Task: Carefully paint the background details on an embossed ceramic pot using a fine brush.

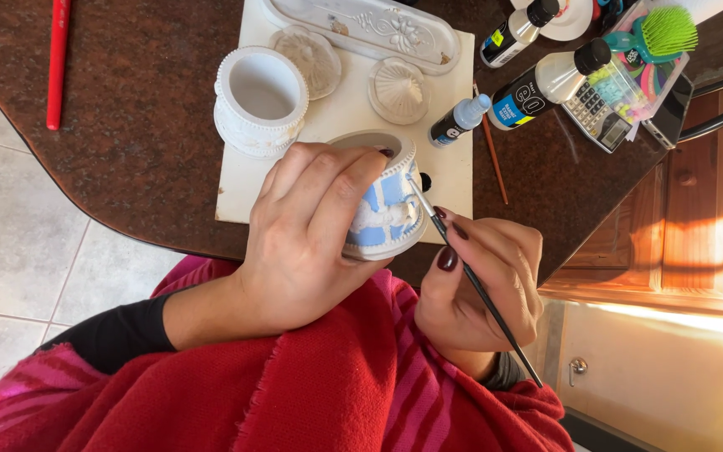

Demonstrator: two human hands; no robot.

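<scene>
Left hand [303,238] is wrapped tight around a small white relief pot [385,201] with blue-painted panels, tilted above the edge of the white board [340,117]. Right hand [483,285] pinches a thin brush [462,264], its tip touching the pot's blue side. Best done, I'd say, with the pot braced, short strokes and blue kept off the raised white figures.

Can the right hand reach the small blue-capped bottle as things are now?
Probably yes: the small blue-capped bottle lies just beyond the right hand, nothing between, though that hand holds a brush.
</scene>
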